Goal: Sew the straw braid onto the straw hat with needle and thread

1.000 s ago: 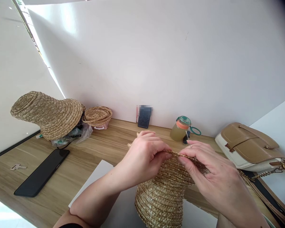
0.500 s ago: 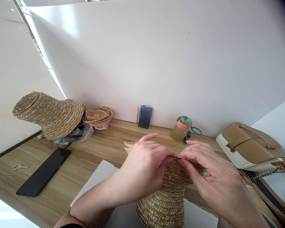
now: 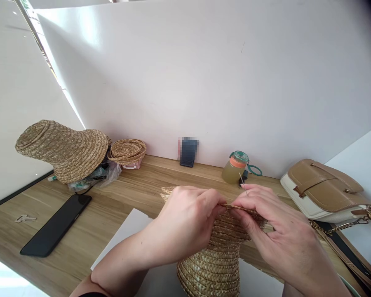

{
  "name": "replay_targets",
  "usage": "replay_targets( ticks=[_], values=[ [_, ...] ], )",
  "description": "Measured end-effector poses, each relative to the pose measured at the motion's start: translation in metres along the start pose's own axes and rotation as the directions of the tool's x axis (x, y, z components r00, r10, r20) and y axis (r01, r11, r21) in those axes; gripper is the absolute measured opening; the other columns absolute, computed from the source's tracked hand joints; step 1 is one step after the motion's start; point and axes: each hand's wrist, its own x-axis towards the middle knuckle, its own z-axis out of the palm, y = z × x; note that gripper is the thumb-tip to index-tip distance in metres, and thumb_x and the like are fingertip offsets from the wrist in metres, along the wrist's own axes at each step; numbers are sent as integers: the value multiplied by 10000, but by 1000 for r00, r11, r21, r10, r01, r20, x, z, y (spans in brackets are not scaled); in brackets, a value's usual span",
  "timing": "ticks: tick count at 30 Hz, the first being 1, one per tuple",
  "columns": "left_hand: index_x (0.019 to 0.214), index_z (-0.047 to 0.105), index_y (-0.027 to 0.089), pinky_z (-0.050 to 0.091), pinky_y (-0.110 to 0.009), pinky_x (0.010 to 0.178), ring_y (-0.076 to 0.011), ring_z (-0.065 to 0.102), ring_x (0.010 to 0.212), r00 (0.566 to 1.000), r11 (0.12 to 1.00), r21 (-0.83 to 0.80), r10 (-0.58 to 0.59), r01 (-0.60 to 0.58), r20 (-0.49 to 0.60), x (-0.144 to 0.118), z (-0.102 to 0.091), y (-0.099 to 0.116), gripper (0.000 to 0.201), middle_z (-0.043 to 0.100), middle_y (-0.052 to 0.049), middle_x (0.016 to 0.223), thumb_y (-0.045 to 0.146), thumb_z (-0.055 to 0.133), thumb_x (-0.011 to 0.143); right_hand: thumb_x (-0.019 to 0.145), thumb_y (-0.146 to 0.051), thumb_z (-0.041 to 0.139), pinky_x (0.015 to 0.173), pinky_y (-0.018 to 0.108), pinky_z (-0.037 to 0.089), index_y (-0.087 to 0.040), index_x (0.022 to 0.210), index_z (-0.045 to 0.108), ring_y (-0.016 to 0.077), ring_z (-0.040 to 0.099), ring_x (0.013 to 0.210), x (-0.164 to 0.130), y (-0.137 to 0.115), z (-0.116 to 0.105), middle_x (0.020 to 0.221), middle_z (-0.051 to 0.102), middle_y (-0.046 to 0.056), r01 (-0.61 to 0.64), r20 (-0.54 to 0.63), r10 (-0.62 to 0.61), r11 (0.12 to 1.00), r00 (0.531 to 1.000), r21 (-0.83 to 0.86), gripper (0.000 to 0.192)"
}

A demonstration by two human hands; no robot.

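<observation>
In front of me stands a straw hat (image 3: pixel 212 270) made of coiled braid, its upper edge pinched between my two hands. My left hand (image 3: pixel 190 220) is closed on the braid at that edge from the left. Just beside it, my right hand (image 3: pixel 275 222) pinches the same edge between thumb and fingers. A thin needle (image 3: pixel 243 183) sticks up from between the fingers of my right hand. Loose straw braid ends (image 3: pixel 166 193) poke out behind my left hand. Much of the hat's top is hidden by my hands.
Another straw hat (image 3: pixel 64 148) and a coiled straw piece (image 3: pixel 127 150) are at the back left. A black phone (image 3: pixel 55 227) and a key (image 3: pixel 25 218) lie left. White sheet (image 3: pixel 123 235) lies beneath. A drink bottle (image 3: pixel 235 169) and a handbag (image 3: pixel 327 185) are right.
A raised finger of my left hand has curled down. Both hands keep their pinch on the hat's edge, nearly unmoved. The needle tip leans slightly further left.
</observation>
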Motion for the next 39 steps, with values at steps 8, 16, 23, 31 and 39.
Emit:
replay_targets(
  ticks=[8,16,23,31,39],
  values=[
    [945,623,156,414,-248,616,-140,605,643,1000,999,39,19,-20,15,-2,1,1,197,658,-10,737,92,485,820,868,-96,571,985,370,412,-206,900,577,136,577,850,-3,3,0,821,614,-3,-3,-8,3,1000,1000,-3,114],
    [1036,647,187,450,-236,680,-144,647,742,998,999,2,53,-53,-32,-1,-2,0,270,703,-28,830,82,498,836,855,-68,560,991,457,418,-203,900,574,150,590,775,0,2,2,794,622,-2,3,-11,-3,1000,1000,8,143],
    [1024,679,207,425,-199,630,-102,624,680,998,988,-154,-6,15,60,1,-9,-8,253,710,5,807,105,511,865,851,-62,553,971,458,427,-209,862,558,141,562,725,1,-4,3,758,598,-6,-1,-12,1,1000,1000,25,147],
    [950,669,194,425,-203,601,-92,604,627,999,983,-179,42,-42,-6,-10,-20,5,177,690,17,733,131,523,871,830,-72,555,912,409,456,-209,843,559,170,594,773,-4,-21,-6,739,597,10,-11,-37,11,1000,999,18,139],
    [935,660,184,434,-210,616,-103,610,639,998,991,-120,54,-57,-28,-18,-22,11,185,690,5,730,111,507,861,841,-112,556,791,359,497,-227,843,575,188,629,766,-9,-33,1,756,643,16,-97,-82,99,995,992,27,116]
  ],
)
